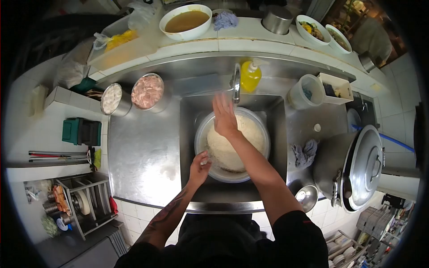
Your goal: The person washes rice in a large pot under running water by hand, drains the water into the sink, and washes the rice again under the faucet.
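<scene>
A large round metal basin (265, 154) sits in the sink, with pale grains that look like rice (243, 138) inside it. My right hand (225, 117) reaches across the basin, fingers stretched flat toward the faucet (236, 85); whether they touch it is unclear, as the fingertips are blurred. At the basin's left rim is my left hand (200, 168), its fingers loosely bent and apart, with nothing visible in them. A pump bottle of yellow liquid (251, 77) stands just right of the faucet.
Metal containers of pink meat (148, 91) and whitish food (111, 98) stand on the left counter. To the right are a plastic tub (305, 93), a grey cloth (305, 153), a small metal bowl (307, 198) and a large lidded pot (364, 167). Bowls of food line the back ledge.
</scene>
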A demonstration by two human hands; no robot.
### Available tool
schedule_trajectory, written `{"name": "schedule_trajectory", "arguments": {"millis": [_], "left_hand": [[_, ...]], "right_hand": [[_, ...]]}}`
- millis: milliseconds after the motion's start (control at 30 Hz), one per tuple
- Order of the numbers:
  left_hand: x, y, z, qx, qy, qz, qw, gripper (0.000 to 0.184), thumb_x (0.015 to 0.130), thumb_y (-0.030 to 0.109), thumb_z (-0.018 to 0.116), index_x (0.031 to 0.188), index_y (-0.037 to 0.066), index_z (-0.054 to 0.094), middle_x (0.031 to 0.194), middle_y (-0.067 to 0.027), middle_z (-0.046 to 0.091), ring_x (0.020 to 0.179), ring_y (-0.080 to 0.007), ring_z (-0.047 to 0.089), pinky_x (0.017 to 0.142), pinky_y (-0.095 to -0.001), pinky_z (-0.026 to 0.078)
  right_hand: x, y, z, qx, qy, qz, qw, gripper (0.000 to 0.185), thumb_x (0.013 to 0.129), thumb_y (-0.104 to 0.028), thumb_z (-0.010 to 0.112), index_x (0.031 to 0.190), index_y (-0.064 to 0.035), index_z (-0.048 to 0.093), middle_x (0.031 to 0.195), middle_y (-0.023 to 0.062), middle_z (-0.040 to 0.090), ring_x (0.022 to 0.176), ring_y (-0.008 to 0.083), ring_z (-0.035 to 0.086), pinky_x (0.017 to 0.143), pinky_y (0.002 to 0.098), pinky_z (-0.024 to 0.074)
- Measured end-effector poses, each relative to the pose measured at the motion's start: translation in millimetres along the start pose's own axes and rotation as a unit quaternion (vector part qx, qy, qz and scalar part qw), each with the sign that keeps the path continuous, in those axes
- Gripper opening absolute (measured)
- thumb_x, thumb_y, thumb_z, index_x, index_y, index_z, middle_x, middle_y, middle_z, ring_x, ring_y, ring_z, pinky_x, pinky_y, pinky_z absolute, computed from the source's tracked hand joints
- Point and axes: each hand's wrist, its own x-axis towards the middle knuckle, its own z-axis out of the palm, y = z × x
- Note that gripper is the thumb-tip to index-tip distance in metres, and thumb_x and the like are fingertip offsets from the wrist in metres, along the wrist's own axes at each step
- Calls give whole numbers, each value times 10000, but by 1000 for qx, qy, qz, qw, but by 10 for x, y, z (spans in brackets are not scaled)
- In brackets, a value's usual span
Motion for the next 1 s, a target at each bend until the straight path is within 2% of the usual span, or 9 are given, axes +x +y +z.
{"name": "schedule_trajectory", "arguments": {"millis": [133,200,300,433,633,700,833,967,1000], "left_hand": [[156,584,-456,71,9,93,993,373,917,38,612,1283,23,538,1268,-137,555,1161,-228,563,856,-306,522],[185,680,-596,82,12,67,994,360,931,31,599,1285,20,536,1264,-121,559,1205,-213,537,900,-303,504],[331,626,-602,60,8,31,998,365,929,28,599,1290,24,543,1245,-117,594,1207,-209,537,884,-298,508],[634,956,48,-96,-147,-89,980,429,1026,346,482,1340,54,503,1300,-89,594,1226,-199,533,961,-372,470],[1556,1233,928,-434,-150,-165,873,554,1021,470,365,1312,25,520,1316,-181,580,1221,-303,554,990,-448,468],[1772,1309,932,-523,-309,-243,757,491,997,387,416,1325,33,505,1337,-204,555,1224,-342,540,984,-475,475],[1769,1461,856,-520,-365,-206,745,493,988,358,366,1340,43,508,1375,-222,522,1242,-369,521,1038,-523,424],[1699,1363,918,-549,-246,-214,770,398,981,323,390,1214,52,568,1237,-172,617,1140,-294,595,936,-483,491],[1762,1167,971,-548,-242,-216,771,398,981,323,390,1214,52,568,1237,-172,617,1140,-294,595,936,-483,491]], "right_hand": [[-475,177,858,60,-11,66,996,582,849,-135,635,1388,-17,451,1363,174,535,1319,342,453,1094,523,350],[-580,323,941,624,-41,357,694,377,889,-130,619,1255,-55,570,1170,118,659,1096,300,626,952,471,495],[-391,439,659,802,140,347,465,206,954,-169,563,1089,-19,607,948,114,675,885,247,667,795,406,562],[-199,417,250,788,149,331,498,244,987,-247,535,1022,-14,599,908,116,660,844,255,657,794,399,562],[-183,-334,-399,854,289,307,305,312,1018,-341,489,978,-51,596,858,82,662,766,221,649,736,328,565],[-289,-291,-303,852,287,289,330,248,1019,-316,486,1005,-100,607,919,54,676,884,226,669,846,325,565],[-231,-193,-229,909,174,214,312,207,989,-294,567,1072,-114,627,916,12,671,820,163,642,742,285,547],[-8,-287,-366,759,226,261,552,378,975,-368,571,815,-40,672,659,93,653,424,148,538,439,264,443],[28,-368,-578,613,183,317,700,397,954,-370,590,748,-39,666,652,103,653,430,161,546,446,295,438]]}}
